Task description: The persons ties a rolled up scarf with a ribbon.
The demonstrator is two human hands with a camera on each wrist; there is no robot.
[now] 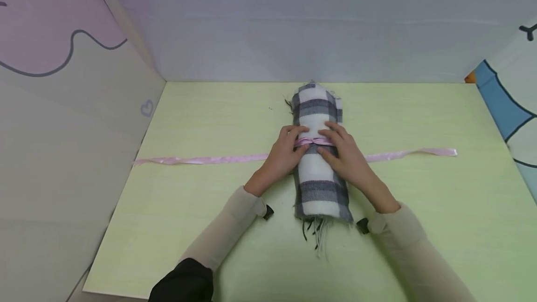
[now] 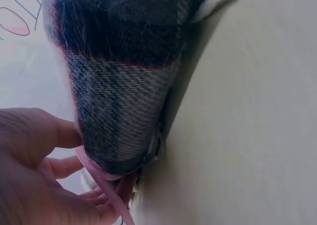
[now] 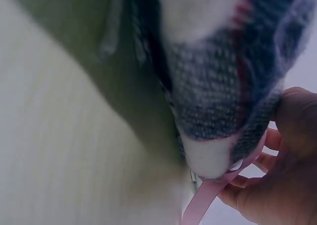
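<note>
A rolled plaid scarf in white, grey and dark blue lies lengthwise on the table. Around its middle runs a pink ribbon, crossed or knotted on top, with a tail out to each side. My left hand rests on the roll's left side, thumb and fingers spread either side of the ribbon. On the opposite side, my right hand lies against the scarf in the same way, fingertips on its top. Both wrist views show the ribbon passing down beside the fingers. The roll's underside is hidden.
The pale yellow-green table meets a light wall at the back. The left ribbon tail reaches the table's left edge; the right tail lies out to the right. Loose fringe hangs from the near end.
</note>
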